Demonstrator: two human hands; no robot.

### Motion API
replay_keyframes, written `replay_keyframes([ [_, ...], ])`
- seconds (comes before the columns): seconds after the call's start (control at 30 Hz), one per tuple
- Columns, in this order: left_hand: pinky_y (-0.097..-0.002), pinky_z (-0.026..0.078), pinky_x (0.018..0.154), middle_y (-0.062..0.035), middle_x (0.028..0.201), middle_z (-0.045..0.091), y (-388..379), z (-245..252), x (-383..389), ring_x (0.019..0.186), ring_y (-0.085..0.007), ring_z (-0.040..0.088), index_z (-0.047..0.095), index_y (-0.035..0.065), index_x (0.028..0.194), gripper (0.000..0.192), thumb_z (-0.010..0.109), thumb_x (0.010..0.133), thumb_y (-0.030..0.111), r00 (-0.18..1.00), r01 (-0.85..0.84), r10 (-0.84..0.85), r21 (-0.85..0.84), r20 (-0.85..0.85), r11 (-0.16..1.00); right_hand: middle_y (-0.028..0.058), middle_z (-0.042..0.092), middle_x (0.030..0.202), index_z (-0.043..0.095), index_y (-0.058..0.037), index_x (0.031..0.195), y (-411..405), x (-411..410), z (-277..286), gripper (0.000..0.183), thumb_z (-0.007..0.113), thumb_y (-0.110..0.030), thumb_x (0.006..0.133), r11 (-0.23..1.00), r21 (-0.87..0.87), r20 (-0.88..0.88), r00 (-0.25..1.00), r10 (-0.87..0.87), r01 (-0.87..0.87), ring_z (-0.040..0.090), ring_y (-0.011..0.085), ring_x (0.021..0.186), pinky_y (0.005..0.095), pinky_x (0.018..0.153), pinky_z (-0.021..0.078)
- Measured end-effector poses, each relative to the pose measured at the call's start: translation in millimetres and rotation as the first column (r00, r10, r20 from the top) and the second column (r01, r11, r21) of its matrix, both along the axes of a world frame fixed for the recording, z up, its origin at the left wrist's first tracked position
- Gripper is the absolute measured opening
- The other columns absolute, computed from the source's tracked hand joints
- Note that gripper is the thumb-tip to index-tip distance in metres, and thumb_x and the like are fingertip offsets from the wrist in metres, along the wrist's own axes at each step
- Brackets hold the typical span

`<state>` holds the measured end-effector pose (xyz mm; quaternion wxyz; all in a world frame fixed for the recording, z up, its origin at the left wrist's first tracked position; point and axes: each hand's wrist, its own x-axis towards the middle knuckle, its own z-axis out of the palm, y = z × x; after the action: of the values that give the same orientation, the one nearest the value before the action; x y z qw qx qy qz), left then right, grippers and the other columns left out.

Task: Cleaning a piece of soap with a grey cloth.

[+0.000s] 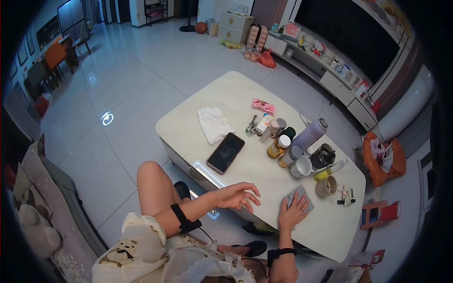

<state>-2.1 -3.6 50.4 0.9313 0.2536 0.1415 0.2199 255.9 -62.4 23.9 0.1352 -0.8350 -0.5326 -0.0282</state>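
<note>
My right hand (291,214) lies spread over a folded grey cloth (303,194), pressing it against the cream-topped coffee table (184,118). Over the table's near edge hovers my left hand (238,198), fingers apart and holding nothing. Beyond the cloth stands a beige cup (325,186) with a thin stick in it. A white mug (301,167), a black lidded tumbler (322,155) and a clear spray bottle with yellow liquid (331,170) are grouped behind. A smartphone (225,152), screen dark, lies left of them, beside a crumpled white cloth (214,123).
A lavender bottle (310,135), pill bottles (278,146), keys (252,126) and a pink packet (263,105) stand or lie farther back. Small items (347,198) rest near the right edge. A sofa (53,212) is at my left; an orange bag-like container (384,159) stands right.
</note>
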Motion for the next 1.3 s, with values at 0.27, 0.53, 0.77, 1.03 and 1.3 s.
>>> replay_keyframes([
  [0.27, -0.0158, 0.045, 0.040, -0.0174, 0.106, 0.059, 0, 10, -8, 0.082, -0.0225, 0.066, 0.046, -0.0027, 0.116, 0.034, 0.050, 0.091, 0.020, 0.929, 0.341, -0.370, 0.338, 0.025, 0.877, 0.0136, 0.027, 0.144, 0.039, -0.0192, 0.134, 1, 0, 1, 0.058, 0.051, -0.042, 0.082, 1.000, -0.022, -0.007, 1.000, -0.009, 0.009, 0.019, 0.0335, 0.134, 0.0551, 0.105, 0.0082],
  [0.53, -0.0153, 0.043, 0.040, -0.0133, 0.101, 0.063, -11, 10, -3, 0.078, -0.0193, 0.067, 0.054, 0.0003, 0.110, 0.027, 0.054, 0.089, 0.017, 0.821, 0.545, -0.557, 0.461, -0.124, 0.700, 0.0142, 0.027, 0.144, 0.038, -0.0194, 0.135, 0, 3, -2, 0.059, 0.050, -0.044, 0.082, 1.000, -0.027, 0.008, 1.000, -0.007, 0.007, 0.019, 0.0336, 0.134, 0.0546, 0.106, 0.0078],
  [0.77, -0.0161, 0.043, 0.040, -0.0132, 0.101, 0.062, -12, 6, -3, 0.079, -0.0201, 0.067, 0.056, 0.0001, 0.100, 0.018, 0.050, 0.091, 0.015, 0.823, 0.540, -0.559, 0.452, -0.105, 0.710, 0.0141, 0.027, 0.144, 0.039, -0.0194, 0.135, -2, 3, -2, 0.059, 0.050, -0.043, 0.083, 1.000, -0.018, 0.019, 1.000, -0.004, 0.005, 0.019, 0.0337, 0.134, 0.0550, 0.106, 0.0083],
  [1.03, -0.0163, 0.046, 0.040, -0.0145, 0.103, 0.062, -10, 12, -5, 0.079, -0.0203, 0.067, 0.056, -0.0004, 0.098, 0.018, 0.047, 0.092, 0.014, 0.833, 0.535, -0.543, 0.410, -0.110, 0.738, 0.0132, 0.027, 0.144, 0.039, -0.0191, 0.135, 3, 2, -1, 0.057, 0.050, -0.042, 0.084, 1.000, 0.012, 0.066, 0.998, 0.001, -0.002, 0.020, 0.0331, 0.134, 0.0552, 0.105, 0.0100],
  [1.3, -0.0155, 0.046, 0.041, -0.0147, 0.103, 0.061, -10, 9, -10, 0.081, -0.0203, 0.067, 0.056, -0.0006, 0.099, 0.018, 0.048, 0.091, 0.014, 0.848, 0.520, -0.514, 0.378, -0.125, 0.766, 0.0130, 0.028, 0.143, 0.040, -0.0204, 0.134, 1, 0, -4, 0.054, 0.049, -0.042, 0.085, 1.000, 0.011, 0.050, 0.999, 0.002, -0.002, 0.020, 0.0328, 0.134, 0.0560, 0.105, 0.0106],
])
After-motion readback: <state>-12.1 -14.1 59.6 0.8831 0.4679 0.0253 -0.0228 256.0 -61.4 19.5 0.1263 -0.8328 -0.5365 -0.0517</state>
